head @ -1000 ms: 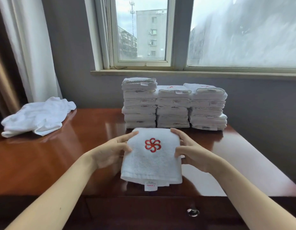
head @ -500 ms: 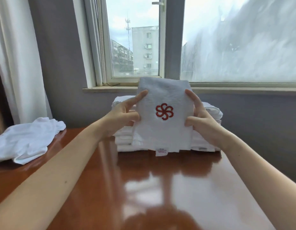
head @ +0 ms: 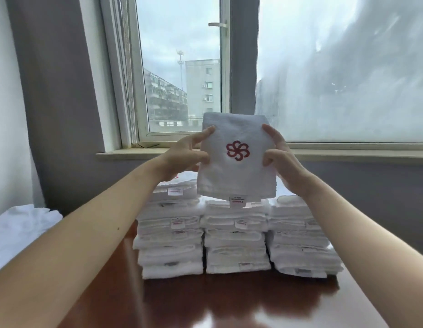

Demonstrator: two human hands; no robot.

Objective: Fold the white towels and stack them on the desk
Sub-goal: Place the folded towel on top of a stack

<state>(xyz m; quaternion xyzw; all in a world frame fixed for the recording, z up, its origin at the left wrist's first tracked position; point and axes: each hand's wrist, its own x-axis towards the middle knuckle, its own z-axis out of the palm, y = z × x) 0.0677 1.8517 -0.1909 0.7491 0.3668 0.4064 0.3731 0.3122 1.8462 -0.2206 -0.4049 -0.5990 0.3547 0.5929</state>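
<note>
The folded towel [head: 236, 176] has come up off the worktop [head: 229, 304], where a second ago it was low and well in front of the middle stack [head: 236, 245]. It is now held upright in the air directly above that stack. Its red emblem [head: 237, 150] faces the camera, and its label [head: 238, 201] hangs just over the stack's top towel. The left grip [head: 184, 157] pinches the towel's left edge and the right grip [head: 281, 162] pinches its right edge. Each has the thumb on the front, the forefinger stretched up along the side and the other fingers behind. The fold on this towel looks finished, so the step in hand is most likely laying it flat on the middle stack, which stands lower than the stack to its left [head: 170, 235]. A second stack [head: 300, 245] stands to its right. Far to the left of the middle stack lies a loose heap of white towels [head: 18, 228], so more folding probably remains.
</note>
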